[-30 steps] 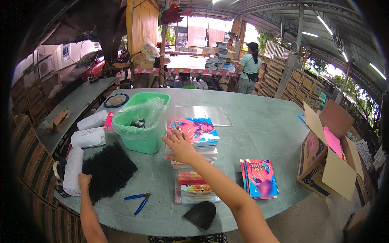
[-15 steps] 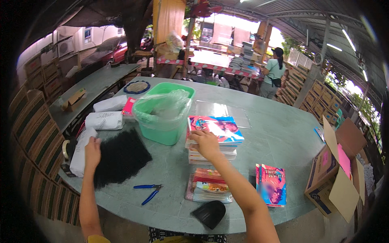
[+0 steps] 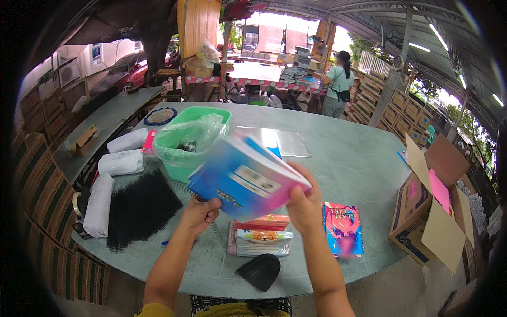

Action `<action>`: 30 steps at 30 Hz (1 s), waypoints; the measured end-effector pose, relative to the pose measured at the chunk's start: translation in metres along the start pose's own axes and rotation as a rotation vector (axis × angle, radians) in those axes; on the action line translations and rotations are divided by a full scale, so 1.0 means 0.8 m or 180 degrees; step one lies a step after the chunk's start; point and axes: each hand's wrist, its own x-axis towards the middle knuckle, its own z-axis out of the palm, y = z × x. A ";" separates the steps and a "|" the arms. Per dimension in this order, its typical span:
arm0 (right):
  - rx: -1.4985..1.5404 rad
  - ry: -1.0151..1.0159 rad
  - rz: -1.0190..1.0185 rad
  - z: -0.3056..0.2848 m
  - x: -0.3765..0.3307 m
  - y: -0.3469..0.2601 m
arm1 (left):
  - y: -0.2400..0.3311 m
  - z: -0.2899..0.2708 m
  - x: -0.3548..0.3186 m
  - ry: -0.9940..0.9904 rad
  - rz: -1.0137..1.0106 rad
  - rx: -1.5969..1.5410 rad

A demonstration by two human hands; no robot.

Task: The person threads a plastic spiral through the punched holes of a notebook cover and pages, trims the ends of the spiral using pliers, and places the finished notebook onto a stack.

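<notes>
Both my hands hold a few spiral notebooks [image 3: 227, 179] with blue and pink covers, tilted above the table and blurred by motion. My left hand [image 3: 202, 214] grips the lower left corner beside the wire spiral, thumb on the cover. My right hand [image 3: 306, 203] clasps the right edge, pages fanning slightly. Below them lies a small pile of wrapped packs [image 3: 262, 243] with an animal print. A black wedge-shaped piece [image 3: 260, 272] is in front of it. Right of my right forearm lies a pink and blue notebook [image 3: 344, 230]. My left forearm mostly hides the blue cutters [image 3: 166, 243].
A green bin [image 3: 179, 171] lined with clear plastic stands behind my left hand. To the left are a black bristly mat [image 3: 140, 211] and white rolls [image 3: 99, 206]. Clear sheets [image 3: 293, 142] lie farther back. An open carton [image 3: 409, 222] stands right; a person [image 3: 338, 84] stands beyond the table.
My right hand has lifted notebooks off the tall stack and brought them nearer. My left hand has come over from the white roll and taken hold of them too. The view has shifted slightly.
</notes>
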 end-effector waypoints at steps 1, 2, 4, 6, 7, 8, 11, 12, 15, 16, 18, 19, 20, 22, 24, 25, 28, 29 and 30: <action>-0.0672 -0.0129 0.0122 -0.040 -0.015 -0.005 | 0.011 0.017 -0.002 0.0040 0.0071 0.0477; -0.1369 -0.0238 0.0262 -0.084 -0.031 -0.006 | 0.018 0.038 -0.002 0.0069 0.0122 0.0929; -0.2099 -0.0156 0.0544 -0.133 -0.061 0.008 | 0.011 0.043 0.000 0.0042 0.0123 0.1980; -0.2626 -0.0262 0.0763 -0.170 -0.093 0.036 | -0.018 0.018 0.014 -0.0120 -0.0004 0.3172; -0.2904 -0.0310 0.0848 -0.189 -0.108 0.053 | -0.030 0.016 0.014 -0.0081 -0.0037 0.3216; -0.2582 -0.0022 0.1028 -0.212 -0.125 0.077 | -0.047 0.018 0.011 -0.0061 -0.0067 0.3254; -0.2527 0.0052 0.1246 -0.230 -0.148 0.102 | -0.079 -0.012 0.007 -0.0064 0.0693 0.3259; -0.2861 -0.0142 0.1137 -0.232 -0.144 0.089 | -0.076 -0.019 0.008 -0.0078 0.0737 0.3414; -0.1944 0.0301 0.0544 -0.187 -0.113 0.057 | -0.039 0.006 0.005 0.0105 0.0573 0.2820; -0.1716 0.0517 0.0340 -0.158 -0.098 0.044 | -0.029 0.017 0.002 0.0229 0.0474 0.2437; -0.1937 0.0906 0.0130 -0.130 -0.086 0.059 | -0.047 0.010 0.007 0.0443 0.0587 0.3048; -0.2385 0.1083 0.0066 -0.125 -0.074 0.079 | -0.051 0.016 0.014 0.0519 0.0689 0.3341; -0.2827 0.1259 -0.0004 -0.122 -0.065 0.089 | -0.053 0.021 0.013 0.0530 0.0837 0.2999; -0.2458 0.1269 0.0041 -0.119 -0.066 0.073 | -0.035 0.027 -0.001 0.0516 0.0400 0.2655; -0.1806 0.1349 -0.0290 -0.115 -0.065 0.067 | -0.025 0.029 -0.003 0.0565 0.0299 0.2390; -0.1914 0.1445 -0.0249 -0.115 -0.066 0.070 | -0.032 0.030 0.000 0.0621 0.0358 0.2299; -0.1959 0.1758 0.0029 -0.113 -0.073 0.089 | -0.073 0.015 -0.002 0.0805 0.0532 0.2241; -0.1869 0.1590 0.0055 -0.115 -0.073 0.089 | -0.084 0.011 -0.004 0.0850 0.0595 0.2259; -0.1780 0.1427 0.0079 -0.117 -0.072 0.086 | -0.092 0.004 -0.008 0.0845 0.0501 0.2184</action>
